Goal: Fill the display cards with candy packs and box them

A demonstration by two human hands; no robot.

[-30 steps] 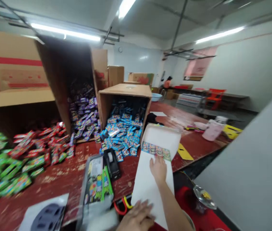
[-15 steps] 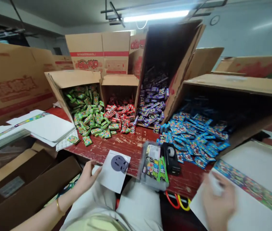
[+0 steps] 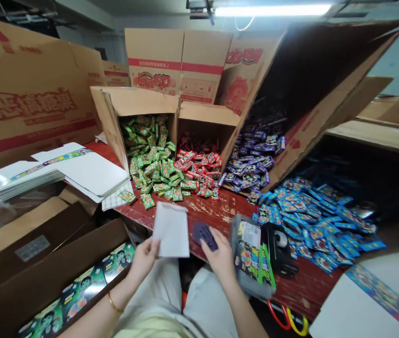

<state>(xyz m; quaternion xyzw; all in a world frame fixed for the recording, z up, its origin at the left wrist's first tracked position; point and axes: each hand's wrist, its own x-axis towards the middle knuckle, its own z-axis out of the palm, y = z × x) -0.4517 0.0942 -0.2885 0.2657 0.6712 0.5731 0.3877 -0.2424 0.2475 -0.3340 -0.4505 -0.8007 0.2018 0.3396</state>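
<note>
My left hand [image 3: 145, 256], a gold bangle on its wrist, is closed on the lower left edge of a white card [image 3: 171, 231], perhaps a flat folded carton. It is held up over my lap at the table's front edge. Just right of it, my right hand [image 3: 221, 256] grips a dark purple round disc [image 3: 203, 234] with cut-out shapes, thumb across its face. The disc and card are apart. Beside my right hand sits a clear plastic case [image 3: 252, 256] with printed packets and green strips, next to a black tape dispenser [image 3: 279, 249].
Tipped cartons spill green [image 3: 155, 169], red [image 3: 199, 166], purple [image 3: 252, 162] and blue [image 3: 312, 211] sweets onto the red table [image 3: 143, 218]. White printed sheets lie left [image 3: 82, 173] and right [image 3: 350, 300]. An open brown carton [image 3: 54, 267] holds green boxes. Red-and-yellow handles [image 3: 296, 324] hang below the edge.
My right hand has come from the white sheets at the right to the middle and now holds the purple disc, which lay against the white card before. The view has turned right-to-left.
</note>
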